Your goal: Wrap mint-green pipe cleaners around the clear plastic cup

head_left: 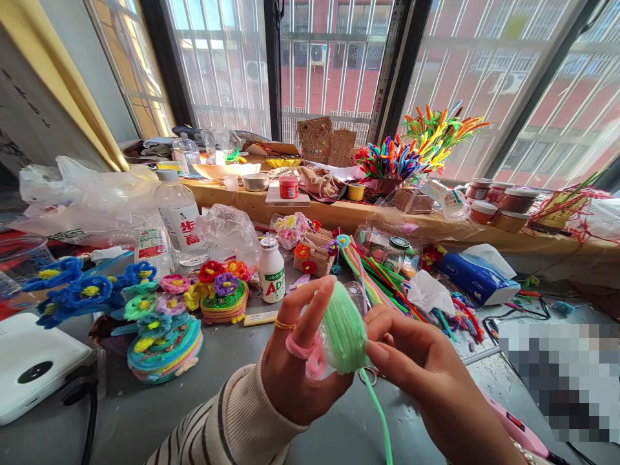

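My left hand pinches a coiled disc of light green pipe cleaner, thumb and fingers closed on its edge. A pink pipe cleaner loop is wound round one of its fingers, and a gold ring sits on another. My right hand grips the disc's other side, fingers closed. A loose green tail hangs down from the disc toward the grey table.
Finished pipe-cleaner flower coasters and blue flowers lie at left beside a white device. A small white bottle, water bottle, loose pipe cleaners, tissue pack and a pink tool surround the hands.
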`<state>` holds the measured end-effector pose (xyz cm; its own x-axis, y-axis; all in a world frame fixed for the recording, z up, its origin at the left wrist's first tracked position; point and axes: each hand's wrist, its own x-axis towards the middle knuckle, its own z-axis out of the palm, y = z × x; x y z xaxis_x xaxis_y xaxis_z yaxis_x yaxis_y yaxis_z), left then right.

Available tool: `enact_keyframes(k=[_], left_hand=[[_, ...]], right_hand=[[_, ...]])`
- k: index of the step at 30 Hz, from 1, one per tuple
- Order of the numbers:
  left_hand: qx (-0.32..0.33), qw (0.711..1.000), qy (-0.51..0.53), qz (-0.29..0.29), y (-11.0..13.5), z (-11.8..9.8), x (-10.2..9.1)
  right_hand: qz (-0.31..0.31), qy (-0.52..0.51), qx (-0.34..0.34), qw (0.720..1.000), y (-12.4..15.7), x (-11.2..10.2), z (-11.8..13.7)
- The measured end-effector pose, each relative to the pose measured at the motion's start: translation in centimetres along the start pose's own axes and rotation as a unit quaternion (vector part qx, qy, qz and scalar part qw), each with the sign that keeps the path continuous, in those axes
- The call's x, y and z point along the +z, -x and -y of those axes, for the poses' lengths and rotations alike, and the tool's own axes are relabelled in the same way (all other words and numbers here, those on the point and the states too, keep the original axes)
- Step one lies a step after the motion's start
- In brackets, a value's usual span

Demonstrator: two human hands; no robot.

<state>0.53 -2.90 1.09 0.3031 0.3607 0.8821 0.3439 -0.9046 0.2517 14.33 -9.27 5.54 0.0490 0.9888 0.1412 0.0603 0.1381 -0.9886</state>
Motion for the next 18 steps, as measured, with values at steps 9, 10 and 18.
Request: enact_keyframes(k=[9, 10, 18], left_hand=[[0.008, 1.000, 0.008, 0.000, -0.29, -0.09, -0.07], [0.008, 1.000, 0.009, 0.000, -0.31, -0.11, -0.08], [0.006, 1.000, 0.010, -0.001, -0.25, -0.22, -0.05]], right_hand=[[0.002, -0.017, 0.003, 1.000, 0.03, 0.05, 0.05], [0.001, -0.016, 0.003, 1.000, 0.03, 0.04, 0.05], [0.004, -0.011, -0.004, 1.000, -0.03, 0.04, -0.05]])
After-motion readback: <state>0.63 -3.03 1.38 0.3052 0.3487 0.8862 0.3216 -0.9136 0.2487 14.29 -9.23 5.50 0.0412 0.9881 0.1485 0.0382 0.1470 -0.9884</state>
